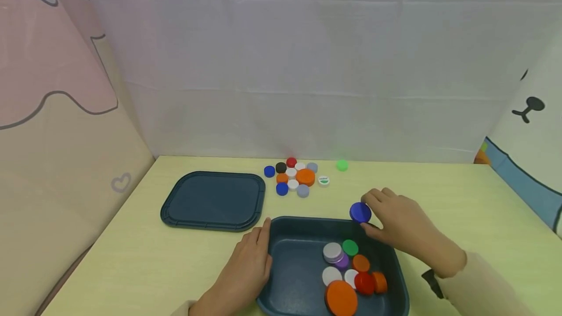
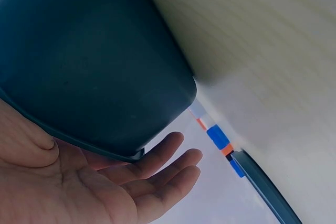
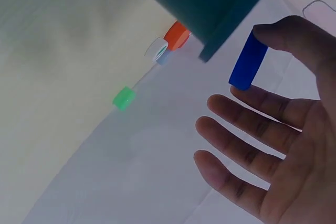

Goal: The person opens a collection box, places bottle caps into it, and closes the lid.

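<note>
The right hand (image 1: 406,223) pinches a blue cap (image 1: 360,212) between thumb and forefinger, just above the back right rim of the dark bin (image 1: 296,267). In the right wrist view the same blue cap (image 3: 248,62) is edge-on between thumb and fingertip of that hand (image 3: 294,124), its other fingers apart. The left hand (image 1: 246,267) rests against the bin's left rim with fairly straight fingers; in the left wrist view this hand (image 2: 131,182) touches the bin's rim (image 2: 89,148). Inside the bin lie several caps, among them a large orange one (image 1: 341,298) and a green one (image 1: 350,247).
A dark lid (image 1: 215,200) lies flat at the back left of the table. Behind the bin is a cluster of several caps, including a large orange one (image 1: 305,177) and a black one (image 1: 281,167). A light green cap (image 1: 342,165) sits apart, near the white backdrop (image 1: 325,62).
</note>
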`<state>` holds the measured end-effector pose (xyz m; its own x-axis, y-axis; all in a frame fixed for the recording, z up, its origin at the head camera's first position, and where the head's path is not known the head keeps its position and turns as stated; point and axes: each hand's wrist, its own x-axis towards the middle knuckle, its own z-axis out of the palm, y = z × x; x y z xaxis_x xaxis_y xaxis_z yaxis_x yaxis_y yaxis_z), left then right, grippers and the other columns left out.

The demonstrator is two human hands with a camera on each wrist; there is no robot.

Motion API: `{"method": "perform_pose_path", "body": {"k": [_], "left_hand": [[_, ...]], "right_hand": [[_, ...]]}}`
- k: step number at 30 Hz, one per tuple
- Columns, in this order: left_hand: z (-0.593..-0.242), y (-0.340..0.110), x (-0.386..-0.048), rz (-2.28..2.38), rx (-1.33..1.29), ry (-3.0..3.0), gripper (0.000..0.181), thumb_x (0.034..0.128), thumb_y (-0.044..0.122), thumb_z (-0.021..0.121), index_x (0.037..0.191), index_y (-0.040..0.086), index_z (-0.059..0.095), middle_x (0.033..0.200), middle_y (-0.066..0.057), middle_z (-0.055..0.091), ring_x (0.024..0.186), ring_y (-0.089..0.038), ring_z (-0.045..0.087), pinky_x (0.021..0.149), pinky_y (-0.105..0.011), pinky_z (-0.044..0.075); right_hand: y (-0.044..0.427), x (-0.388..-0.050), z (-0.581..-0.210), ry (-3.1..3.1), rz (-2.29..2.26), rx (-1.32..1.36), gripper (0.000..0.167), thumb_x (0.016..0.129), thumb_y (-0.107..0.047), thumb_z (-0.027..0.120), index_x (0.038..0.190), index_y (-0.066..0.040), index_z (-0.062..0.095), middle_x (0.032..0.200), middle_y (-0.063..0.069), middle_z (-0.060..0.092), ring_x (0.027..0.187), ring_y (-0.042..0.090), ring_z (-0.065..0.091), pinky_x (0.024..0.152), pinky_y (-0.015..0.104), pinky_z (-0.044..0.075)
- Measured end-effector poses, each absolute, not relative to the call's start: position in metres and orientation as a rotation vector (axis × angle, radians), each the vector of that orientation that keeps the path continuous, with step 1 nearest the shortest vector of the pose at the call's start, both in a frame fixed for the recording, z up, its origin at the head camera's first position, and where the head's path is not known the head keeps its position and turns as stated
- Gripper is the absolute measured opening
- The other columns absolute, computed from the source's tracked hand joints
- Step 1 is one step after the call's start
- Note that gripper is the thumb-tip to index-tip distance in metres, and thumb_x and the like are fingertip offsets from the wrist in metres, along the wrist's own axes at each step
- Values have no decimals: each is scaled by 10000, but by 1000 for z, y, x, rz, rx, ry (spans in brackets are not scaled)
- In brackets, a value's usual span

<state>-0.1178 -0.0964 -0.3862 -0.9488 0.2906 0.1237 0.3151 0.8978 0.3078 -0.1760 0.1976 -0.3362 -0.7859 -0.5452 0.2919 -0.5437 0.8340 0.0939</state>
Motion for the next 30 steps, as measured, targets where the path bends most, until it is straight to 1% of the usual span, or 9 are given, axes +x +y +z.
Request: {"method": "perform_pose_path", "body": {"k": [4, 8, 14, 18, 25, 30], "left_hand": [[-386, -96, -118, -498, -477, -2986, 562, 860, 111, 495, 1374, -44, 326, 1171, -165, 523, 1094, -297, 509, 886, -443, 440], [-385, -96, -117, -498, -476, -2984, 560, 861, 110, 493, 1373, -43, 326, 1177, -165, 521, 1102, -298, 505, 892, -445, 436], [-385, -96, -117, -505, -473, -2984, 559, 862, 107, 488, 1374, -43, 324, 1181, -168, 517, 1108, -302, 501, 898, -450, 432], [-386, -96, -118, -513, -475, -2986, 555, 863, 105, 487, 1372, -46, 325, 1180, -173, 515, 1107, -306, 501, 898, -454, 431], [-386, -96, -118, -521, -476, -2989, 554, 866, 104, 482, 1375, -46, 322, 1175, -173, 516, 1100, -306, 504, 893, -453, 432], [-386, -96, -118, -520, -479, -2986, 555, 867, 103, 487, 1375, -49, 322, 1183, -177, 516, 1103, -311, 504, 895, -453, 433]], "right_hand": [[195, -163, -336, -2680, -34, 866, 408, 675, -359, 761, 948, -115, 581, 863, 0, 595, 699, 121, 486, 527, 230, 451], [190, -151, -336, -2701, -47, 906, 421, 682, -392, 750, 967, -132, 581, 885, -13, 601, 729, 114, 498, 583, 255, 491], [180, -138, -340, -2780, -51, 992, 433, 714, -433, 713, 1013, -145, 588, 916, -33, 602, 771, 99, 491, 627, 262, 490], [173, -133, -345, -2804, -45, 1072, 426, 722, -426, 704, 1030, -151, 604, 933, -36, 610, 789, 105, 499, 648, 271, 496], [166, -130, -356, -2713, 23, 1210, 352, 728, -370, 688, 1004, -171, 599, 914, -63, 590, 755, 84, 458, 617, 226, 442], [161, -130, -359, -2716, 12, 1242, 372, 715, -350, 700, 1025, -171, 601, 927, -49, 598, 763, 94, 467, 619, 210, 429]]}}
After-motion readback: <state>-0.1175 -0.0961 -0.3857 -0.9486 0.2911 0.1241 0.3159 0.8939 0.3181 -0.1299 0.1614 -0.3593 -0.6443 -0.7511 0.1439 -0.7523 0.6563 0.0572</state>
